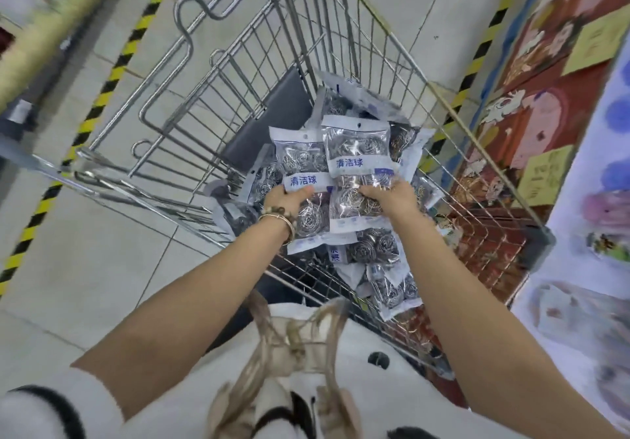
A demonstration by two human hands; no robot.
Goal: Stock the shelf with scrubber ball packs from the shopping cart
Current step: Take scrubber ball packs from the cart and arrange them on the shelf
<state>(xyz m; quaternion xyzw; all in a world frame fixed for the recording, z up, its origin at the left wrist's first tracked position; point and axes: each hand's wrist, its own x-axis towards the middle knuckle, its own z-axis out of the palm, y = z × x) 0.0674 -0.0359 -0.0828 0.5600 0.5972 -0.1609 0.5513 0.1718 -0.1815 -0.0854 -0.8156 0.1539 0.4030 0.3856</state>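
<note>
Yellow-and-black tape (112, 77) stripes a pale tiled floor (102, 261). At right, a painted cartoon panel (531, 121) carries yellow notes (596, 42). Below, a beige ribbon (289, 353) hangs over a white top (358, 391).

I register the shopping cart (426, 81) as bright bare metal wire, the scrubber ball packs (358, 147) as glossy clear plastic over shiny coiled metal, and the floor (85, 268) as smooth pale tile.

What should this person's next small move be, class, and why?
Probably lift both packs straight up out of the shopping cart. The left hand grips one scrubber ball pack and the right hand grips a second pack, both low inside the basket above the loose pile, so they must clear the rim first.
</note>
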